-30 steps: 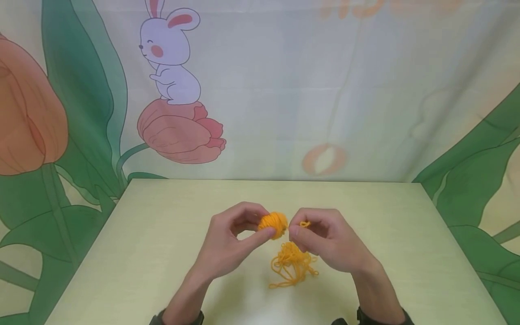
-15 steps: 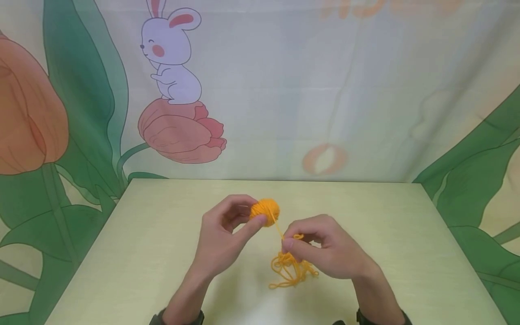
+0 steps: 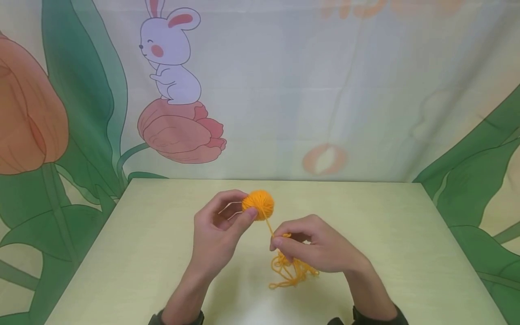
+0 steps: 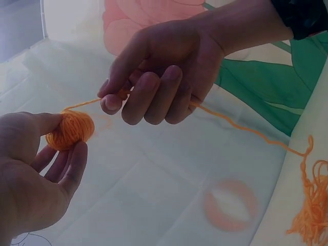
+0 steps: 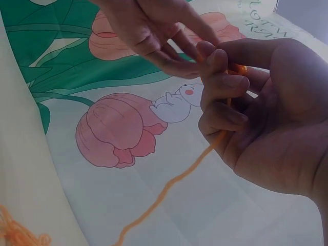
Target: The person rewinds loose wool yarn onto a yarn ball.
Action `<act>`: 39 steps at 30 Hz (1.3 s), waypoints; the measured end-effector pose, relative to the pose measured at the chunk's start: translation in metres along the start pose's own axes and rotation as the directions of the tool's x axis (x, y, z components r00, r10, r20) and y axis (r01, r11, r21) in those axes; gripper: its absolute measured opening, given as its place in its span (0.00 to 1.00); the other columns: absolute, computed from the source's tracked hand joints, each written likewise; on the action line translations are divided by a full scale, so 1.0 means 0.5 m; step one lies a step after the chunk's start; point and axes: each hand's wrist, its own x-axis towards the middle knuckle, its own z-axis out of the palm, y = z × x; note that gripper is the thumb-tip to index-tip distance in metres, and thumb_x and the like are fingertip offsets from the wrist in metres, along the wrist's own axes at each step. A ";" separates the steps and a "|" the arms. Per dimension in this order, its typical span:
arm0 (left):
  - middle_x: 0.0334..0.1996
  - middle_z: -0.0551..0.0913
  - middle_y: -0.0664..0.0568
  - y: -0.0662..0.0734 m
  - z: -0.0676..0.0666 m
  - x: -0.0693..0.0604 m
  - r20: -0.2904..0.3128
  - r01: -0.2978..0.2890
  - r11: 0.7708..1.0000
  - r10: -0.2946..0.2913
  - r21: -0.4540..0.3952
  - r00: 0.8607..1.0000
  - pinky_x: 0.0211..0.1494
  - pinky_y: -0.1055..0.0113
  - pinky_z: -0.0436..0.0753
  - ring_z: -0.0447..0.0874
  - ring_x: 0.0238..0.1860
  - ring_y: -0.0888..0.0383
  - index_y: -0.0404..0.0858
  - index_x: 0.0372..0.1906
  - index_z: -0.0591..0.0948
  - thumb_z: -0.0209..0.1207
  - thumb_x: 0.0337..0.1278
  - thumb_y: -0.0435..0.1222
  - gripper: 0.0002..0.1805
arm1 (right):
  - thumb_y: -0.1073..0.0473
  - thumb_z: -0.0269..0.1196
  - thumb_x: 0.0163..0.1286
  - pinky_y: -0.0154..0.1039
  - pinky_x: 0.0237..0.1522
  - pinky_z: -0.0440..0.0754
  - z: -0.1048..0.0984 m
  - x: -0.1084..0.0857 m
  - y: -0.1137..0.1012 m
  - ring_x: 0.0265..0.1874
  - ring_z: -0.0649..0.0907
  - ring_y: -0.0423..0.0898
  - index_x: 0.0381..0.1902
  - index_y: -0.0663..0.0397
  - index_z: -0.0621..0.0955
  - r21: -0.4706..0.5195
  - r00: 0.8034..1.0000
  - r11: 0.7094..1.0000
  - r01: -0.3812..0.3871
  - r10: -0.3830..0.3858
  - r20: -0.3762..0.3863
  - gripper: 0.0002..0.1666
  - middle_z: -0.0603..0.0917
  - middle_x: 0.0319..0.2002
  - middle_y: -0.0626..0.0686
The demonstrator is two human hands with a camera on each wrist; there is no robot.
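My left hand [image 3: 215, 234] grips a small ball of orange-yellow yarn [image 3: 259, 204] between thumb and fingers, raised above the table. From the ball a strand of yarn [image 3: 269, 227] runs down to my right hand [image 3: 318, 246], which pinches it between thumb and index finger. In the left wrist view the strand [image 4: 246, 129] passes through the curled fingers of the right hand [image 4: 164, 72] and trails to a loose tangle of yarn [image 4: 313, 215]. That tangle [image 3: 294, 273] lies on the table below the right hand, partly hidden by it in the head view.
The pale table [image 3: 162, 212] extends around both hands. Behind its back edge hangs a curtain [image 3: 264, 113] printed with a rabbit, tulips and leaves. Dark cuffs or bands [image 3: 378, 316] circle both wrists.
The left hand has moved up and left with the ball, turning it. The right hand has shifted left and slightly down, and the strand between them now shows longer.
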 end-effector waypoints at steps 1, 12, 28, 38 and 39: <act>0.53 0.88 0.50 0.001 -0.001 -0.001 0.012 0.004 1.000 -0.004 -0.016 1.000 0.59 0.63 0.97 0.94 0.50 0.53 0.31 0.60 0.84 0.71 0.71 0.24 0.17 | 0.68 0.59 0.86 0.30 0.25 0.79 0.000 0.001 0.003 0.23 0.78 0.40 0.43 0.51 0.89 0.007 1.000 1.000 -0.009 0.009 0.005 0.14 0.83 0.25 0.53; 0.53 0.88 0.51 -0.001 -0.001 -0.007 0.234 0.001 0.984 0.042 -0.181 0.971 0.55 0.62 0.98 0.93 0.53 0.54 0.25 0.60 0.81 0.68 0.73 0.22 0.15 | 0.69 0.58 0.83 0.28 0.22 0.73 -0.002 0.009 0.022 0.20 0.73 0.37 0.44 0.57 0.89 0.083 0.991 0.987 -0.137 0.136 0.020 0.13 0.81 0.24 0.58; 0.51 0.92 0.40 -0.010 -0.003 -0.011 0.534 -0.025 1.000 0.020 0.003 0.845 0.55 0.60 0.98 0.94 0.47 0.57 0.39 0.56 0.88 0.73 0.70 0.26 0.14 | 0.64 0.57 0.90 0.31 0.20 0.71 -0.022 0.003 0.044 0.16 0.70 0.43 0.38 0.55 0.83 0.068 0.984 0.983 -0.169 0.172 -0.049 0.15 0.72 0.20 0.55; 0.47 0.94 0.47 -0.019 -0.003 -0.008 0.550 -0.138 0.983 0.048 0.123 0.833 0.51 0.62 0.98 0.92 0.45 0.59 0.42 0.54 0.90 0.77 0.70 0.32 0.12 | 0.65 0.57 0.90 0.32 0.22 0.65 -0.028 -0.004 0.030 0.18 0.66 0.42 0.36 0.57 0.80 0.112 0.985 0.983 -0.147 0.155 -0.069 0.16 0.67 0.20 0.57; 0.47 0.94 0.47 -0.020 -0.002 -0.008 0.548 -0.147 0.981 0.054 0.127 0.835 0.51 0.62 0.98 0.92 0.45 0.59 0.42 0.53 0.90 0.77 0.70 0.33 0.12 | 0.65 0.57 0.90 0.32 0.22 0.65 -0.029 -0.005 0.028 0.19 0.67 0.42 0.35 0.57 0.80 0.106 0.985 0.984 -0.144 0.153 -0.077 0.16 0.68 0.20 0.57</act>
